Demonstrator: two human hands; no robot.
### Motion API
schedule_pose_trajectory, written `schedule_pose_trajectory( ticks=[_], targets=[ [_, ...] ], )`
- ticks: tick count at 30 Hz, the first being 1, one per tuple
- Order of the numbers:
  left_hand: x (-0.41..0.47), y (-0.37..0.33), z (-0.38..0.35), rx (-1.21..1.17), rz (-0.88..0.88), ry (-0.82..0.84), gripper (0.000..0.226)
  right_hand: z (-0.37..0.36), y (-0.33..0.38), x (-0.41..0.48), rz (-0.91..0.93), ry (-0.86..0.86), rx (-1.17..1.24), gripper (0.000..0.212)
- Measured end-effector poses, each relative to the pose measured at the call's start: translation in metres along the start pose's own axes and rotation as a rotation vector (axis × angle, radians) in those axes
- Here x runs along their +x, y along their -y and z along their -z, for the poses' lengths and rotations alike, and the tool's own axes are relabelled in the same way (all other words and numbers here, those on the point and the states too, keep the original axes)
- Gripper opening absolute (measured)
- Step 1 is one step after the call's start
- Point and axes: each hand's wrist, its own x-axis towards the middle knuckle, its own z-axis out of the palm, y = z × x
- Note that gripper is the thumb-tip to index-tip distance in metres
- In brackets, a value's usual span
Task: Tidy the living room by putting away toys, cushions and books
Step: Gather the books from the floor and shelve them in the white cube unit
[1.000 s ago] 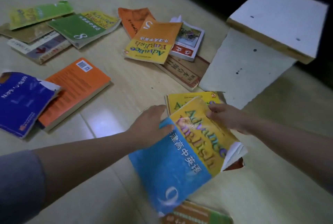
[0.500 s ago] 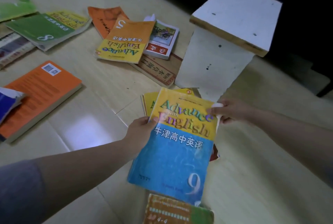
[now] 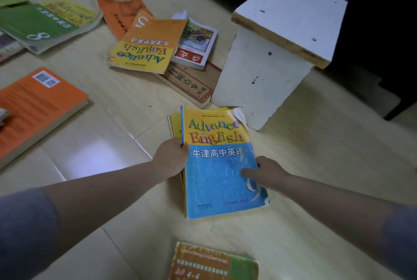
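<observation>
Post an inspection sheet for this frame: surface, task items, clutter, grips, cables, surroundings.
Surface: pale wood-look floor, glare patch left of the hands.
Job's things: blue book lies on yellow book; orange book, green book, number-5 book on a loose pile, and near book scattered on the floor.
Clutter: nothing seen beyond the books.
Grips: left grip holds blue book's spine edge; right grip pinches its right edge, thumb on cover.
Cables: nothing seen.
Surroundings: white stool beyond the stack; dark behind it.
</observation>
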Motion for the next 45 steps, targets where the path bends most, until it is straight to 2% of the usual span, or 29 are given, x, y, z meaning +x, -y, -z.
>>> schedule_pose_trajectory(
  ticks=[3, 6, 8, 14, 24, 27, 30, 35, 37, 40, 42, 45],
  targets=[
    [-0.001, 0.003, 0.007, 0.350, -0.052, 0.009, 0.033, 0.004, 0.004, 0.003, 0.024, 0.005, 0.049, 0.028],
    [-0.003, 0.010, 0.013, 0.592, -0.110, 0.014, 0.036, 0.000, 0.004, 0.008, 0.046, 0.017, 0.037, 0.043],
    [-0.005, 0.010, 0.015, 0.624, -0.107, 0.047, 0.036, -0.002, 0.006, 0.014, 0.055, 0.011, 0.037, 0.049],
    [-0.004, 0.010, 0.009, 0.654, -0.108, 0.086, 0.039, -0.002, 0.009, 0.033, 0.066, -0.059, -0.041, 0.048],
    [0.000, 0.023, 0.007, 0.279, -0.052, -0.006, 0.035, -0.002, 0.016, 0.047, 0.090, -0.117, -0.045, 0.045],
    [-0.005, 0.022, 0.005, 0.208, -0.038, -0.082, 0.025, -0.009, 0.018, 0.042, 0.036, -0.134, 0.057, 0.038],
    [-0.008, 0.023, 0.001, 0.115, 0.001, -0.087, 0.033, -0.014, 0.020, 0.036, -0.076, -0.129, 0.171, 0.041],
    [-0.014, 0.016, 0.000, 0.066, 0.017, -0.089, 0.028, -0.028, 0.018, 0.021, -0.146, -0.030, 0.374, 0.042],
    [-0.015, 0.012, 0.002, 0.045, 0.054, -0.102, 0.024, -0.032, 0.019, 0.015, -0.109, 0.026, 0.400, 0.032],
    [-0.018, 0.009, 0.005, -0.114, 0.128, -0.113, 0.021, -0.036, 0.014, 0.011, 0.010, 0.038, 0.362, 0.026],
    [-0.021, 0.008, 0.010, -0.223, 0.145, -0.112, 0.017, -0.038, 0.013, 0.004, 0.082, 0.044, 0.360, 0.035],
    [-0.020, 0.009, 0.022, -0.395, 0.246, -0.097, 0.015, -0.040, 0.011, -0.001, 0.099, 0.054, 0.444, 0.065]
  ],
)
